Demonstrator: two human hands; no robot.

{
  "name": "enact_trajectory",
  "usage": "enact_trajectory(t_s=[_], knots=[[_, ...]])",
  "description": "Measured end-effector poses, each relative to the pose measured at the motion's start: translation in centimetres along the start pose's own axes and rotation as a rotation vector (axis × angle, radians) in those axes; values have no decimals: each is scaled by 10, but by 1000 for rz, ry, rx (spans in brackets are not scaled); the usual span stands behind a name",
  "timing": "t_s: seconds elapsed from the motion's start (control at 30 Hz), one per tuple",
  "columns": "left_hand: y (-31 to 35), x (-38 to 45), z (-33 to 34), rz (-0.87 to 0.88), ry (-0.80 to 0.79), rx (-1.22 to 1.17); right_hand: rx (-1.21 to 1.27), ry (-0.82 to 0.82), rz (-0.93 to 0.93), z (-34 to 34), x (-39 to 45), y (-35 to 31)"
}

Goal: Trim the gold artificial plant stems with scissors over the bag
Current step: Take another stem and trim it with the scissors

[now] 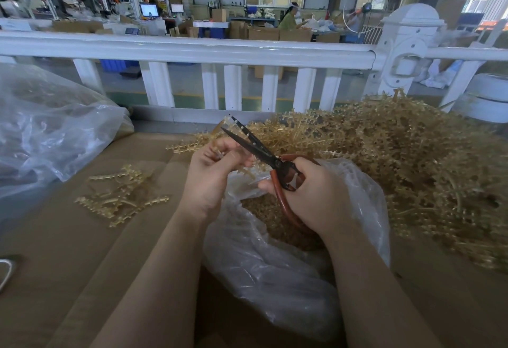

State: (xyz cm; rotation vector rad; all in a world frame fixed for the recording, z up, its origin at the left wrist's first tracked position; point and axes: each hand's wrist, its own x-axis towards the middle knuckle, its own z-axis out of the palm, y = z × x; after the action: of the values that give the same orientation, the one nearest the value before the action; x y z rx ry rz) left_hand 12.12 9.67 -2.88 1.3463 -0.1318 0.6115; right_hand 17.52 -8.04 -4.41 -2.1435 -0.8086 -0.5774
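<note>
Both hands worked close together over the open mouth of the clear plastic bag [288, 279]: the right hand [310, 196] was wrapped around the red-brown handles of the scissors [264, 155], whose dark blades stood parted and pointed up and away to the left, while the left hand [211, 174] pinched a gold stem [242, 167] between curled fingers, just beside the blades. From where I stood I could not tell whether the blades touched the stem. Gold clippings lay inside the bag, right under the hands. To the right, a big heap of gold plant stems [412, 160] spread along the brown cardboard surface [68, 251] almost to its far edge and pressed up against the bag's right side, leaving little room there. On the left there was more space (a small loose pile of gold pieces [121, 196] lay well apart from the hands), and farther left a second clear bag [49, 133] bulged in from the edge. A white railing [187, 50] ran across just beyond the surface, closing off the far side, and past it stood cardboard boxes [275, 34] on a workshop floor.
</note>
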Motion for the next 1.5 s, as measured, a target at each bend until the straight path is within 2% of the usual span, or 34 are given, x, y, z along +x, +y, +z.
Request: enact_trajectory(t_s=[0.57, 0.8, 0.97, 1.1, 1.5], knots=[[2, -1, 3, 20, -23, -28, 38, 0, -4, 2, 0, 2], [-1, -1, 3, 34, -70, 43, 8, -19, 23, 1, 0, 3], [1, -2, 5, -6, -52, 18, 16, -2, 27, 1, 0, 2], [3, 1, 1, -75, 7, -139, 14, -8, 37, 1, 1, 3], [-1, 2, 0, 9, 34, -23, 49, -65, 42, 3, 2, 8]])
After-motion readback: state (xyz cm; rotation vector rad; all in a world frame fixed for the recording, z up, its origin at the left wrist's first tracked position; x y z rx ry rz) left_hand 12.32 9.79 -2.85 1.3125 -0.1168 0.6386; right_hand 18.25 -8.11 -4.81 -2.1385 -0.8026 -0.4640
